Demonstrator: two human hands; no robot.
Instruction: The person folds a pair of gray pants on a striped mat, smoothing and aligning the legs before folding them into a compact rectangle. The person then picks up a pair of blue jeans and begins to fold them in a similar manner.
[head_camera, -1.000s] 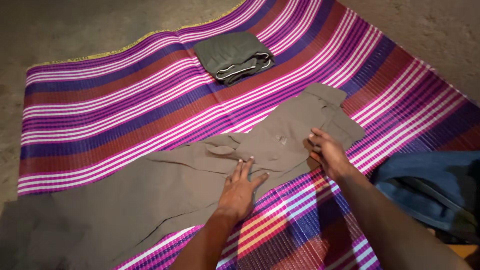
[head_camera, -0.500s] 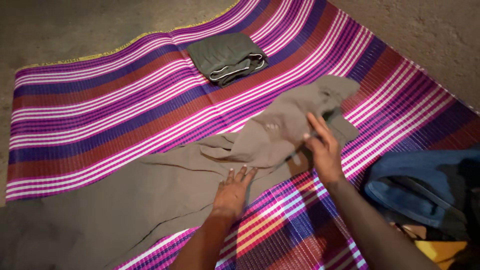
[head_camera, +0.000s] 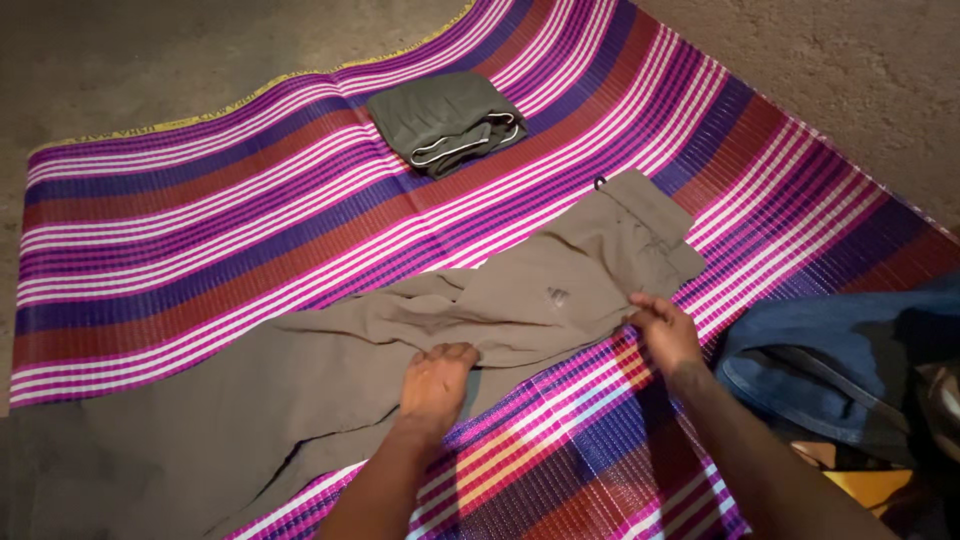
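My left hand (head_camera: 436, 378) rests on the brown trousers (head_camera: 330, 385), fingers curled and gathering a fold of cloth near the middle of the garment. My right hand (head_camera: 664, 330) pinches the trousers' near edge by the waist end, thumb and fingers closed on the fabric. The trousers lie stretched across the striped purple, pink and red mat (head_camera: 200, 240), waist toward its right edge, legs trailing off toward its near left corner. A folded dark green garment (head_camera: 445, 120) sits near the mat's far edge, well apart from my hands. Blue jeans (head_camera: 830, 370) lie bunched at the mat's right edge, near my right arm.
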